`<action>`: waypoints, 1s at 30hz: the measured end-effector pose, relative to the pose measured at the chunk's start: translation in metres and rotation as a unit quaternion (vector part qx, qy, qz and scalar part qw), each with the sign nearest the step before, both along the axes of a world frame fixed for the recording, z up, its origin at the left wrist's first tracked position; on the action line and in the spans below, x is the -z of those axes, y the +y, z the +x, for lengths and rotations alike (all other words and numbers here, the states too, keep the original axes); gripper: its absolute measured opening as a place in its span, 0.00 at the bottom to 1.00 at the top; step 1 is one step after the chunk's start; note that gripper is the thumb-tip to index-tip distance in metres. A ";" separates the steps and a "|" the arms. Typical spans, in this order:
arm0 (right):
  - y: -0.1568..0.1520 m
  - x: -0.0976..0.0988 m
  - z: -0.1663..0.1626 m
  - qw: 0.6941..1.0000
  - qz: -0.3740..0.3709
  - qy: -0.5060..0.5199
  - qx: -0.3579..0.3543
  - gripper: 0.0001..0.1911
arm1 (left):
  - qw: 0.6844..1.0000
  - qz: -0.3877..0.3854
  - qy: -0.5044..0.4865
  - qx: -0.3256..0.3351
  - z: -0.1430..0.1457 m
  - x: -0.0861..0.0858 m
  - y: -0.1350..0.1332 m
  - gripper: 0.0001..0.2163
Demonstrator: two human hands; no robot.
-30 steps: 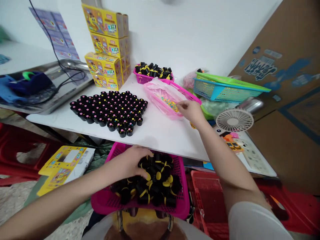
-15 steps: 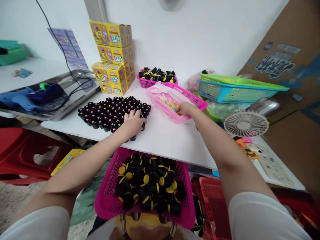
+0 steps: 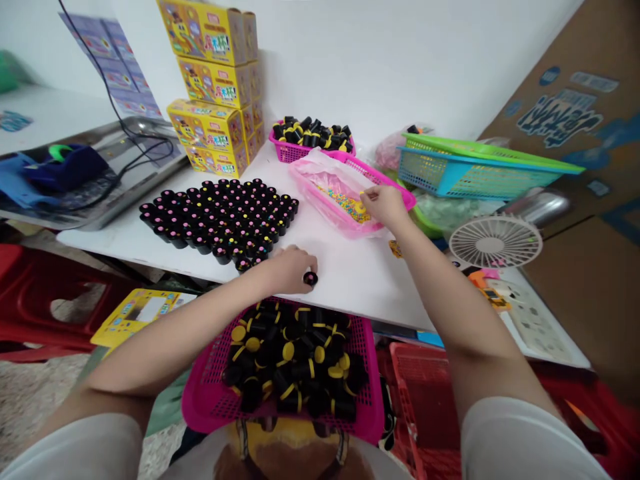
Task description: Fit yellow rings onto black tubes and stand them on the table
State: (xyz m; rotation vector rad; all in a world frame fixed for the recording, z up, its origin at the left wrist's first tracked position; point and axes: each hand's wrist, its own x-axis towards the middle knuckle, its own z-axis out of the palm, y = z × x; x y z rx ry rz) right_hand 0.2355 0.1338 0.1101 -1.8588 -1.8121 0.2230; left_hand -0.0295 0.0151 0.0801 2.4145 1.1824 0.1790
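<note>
Both hands were busy in the head view: my left hand [image 3: 293, 270] had its fingers curled round a small black cup [image 3: 311, 279] near the front edge of the table [image 3: 350, 277], while my right hand [image 3: 387, 205] had its fingertips drawn together over coloured beads [image 3: 343, 202] in the bag-lined pink basket [image 3: 407, 199]; I couldn't tell whether they pinched anything. The cup looked light, stiff and smooth, probably easy to tip, so its side wall seemed the place to grip.
</note>
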 end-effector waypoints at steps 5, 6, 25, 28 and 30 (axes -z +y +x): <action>-0.035 0.004 -0.004 0.986 0.026 0.167 0.005 0.08 | 0.992 -0.057 -0.110 -0.004 0.010 0.031 -0.010 0.10; -0.048 0.008 -0.006 0.979 0.033 0.200 -0.005 0.07 | 0.990 -0.063 -0.129 -0.005 0.010 0.038 -0.010 0.11; -0.197 0.109 -0.053 0.923 0.250 0.042 -0.288 0.20 | 0.954 -0.056 -0.295 -0.022 0.004 0.072 -0.018 0.26; -0.197 0.112 -0.055 0.924 0.266 0.048 -0.270 0.21 | 0.953 -0.051 -0.297 -0.017 0.005 0.073 -0.019 0.26; -0.197 0.113 -0.055 0.928 0.271 0.048 -0.253 0.20 | 0.955 -0.050 -0.292 -0.014 0.005 0.072 -0.019 0.28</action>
